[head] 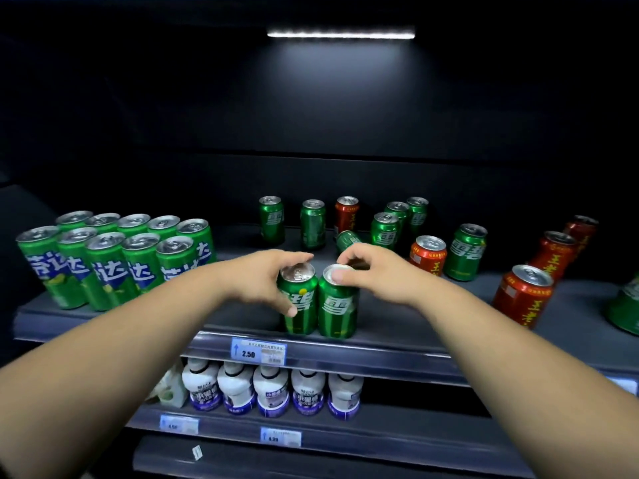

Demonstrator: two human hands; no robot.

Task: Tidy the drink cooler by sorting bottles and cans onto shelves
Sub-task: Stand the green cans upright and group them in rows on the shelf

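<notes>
Left hand (266,276) fingers wrapped round left green can (300,302), hiding its back; right hand (371,271) fingers pinching right green can (338,307) rim, covering a tipped can (347,239) behind.

**Both hands curled, forearms reaching in**

Two bare forearms stretch forward from the lower corners and converge near the middle. The left hand (266,278) is cupped sideways, thumb low and fingers arched over the top, wrapped in a grip. The right hand (371,271) bends down at the wrist, its fingertips (340,276) pinched together from above. The two hands sit close, not touching.
</notes>
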